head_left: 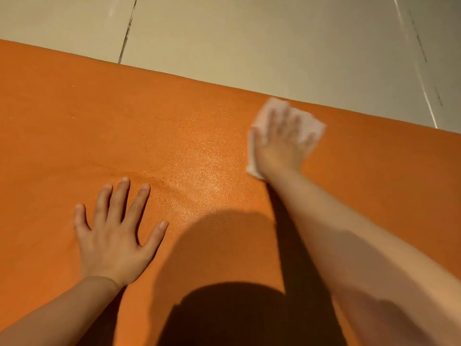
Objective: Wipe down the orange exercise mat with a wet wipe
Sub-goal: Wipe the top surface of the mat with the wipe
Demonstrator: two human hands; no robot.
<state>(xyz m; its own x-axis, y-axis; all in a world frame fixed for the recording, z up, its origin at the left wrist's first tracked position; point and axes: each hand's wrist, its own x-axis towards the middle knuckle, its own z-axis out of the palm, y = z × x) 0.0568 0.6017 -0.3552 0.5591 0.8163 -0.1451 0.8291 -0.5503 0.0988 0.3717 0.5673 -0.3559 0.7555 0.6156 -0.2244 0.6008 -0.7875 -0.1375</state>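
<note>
The orange exercise mat (pixel 174 136) fills most of the view, its far edge running from upper left down to the right. My right hand (pixel 282 143) lies flat, fingers straight, pressing a white wet wipe (pixel 313 126) onto the mat close to that far edge; hand and wipe are blurred. The wipe shows around my fingers and beside my wrist. My left hand (pixel 117 236) rests flat on the mat at lower left with fingers spread, holding nothing. A glossy damp-looking patch (pixel 199 181) lies between the two hands.
Beige tiled floor (pixel 274 41) lies beyond the mat's far edge, with dark grout lines. A dark shadow of my head and arm (pixel 229 283) covers the mat's near middle.
</note>
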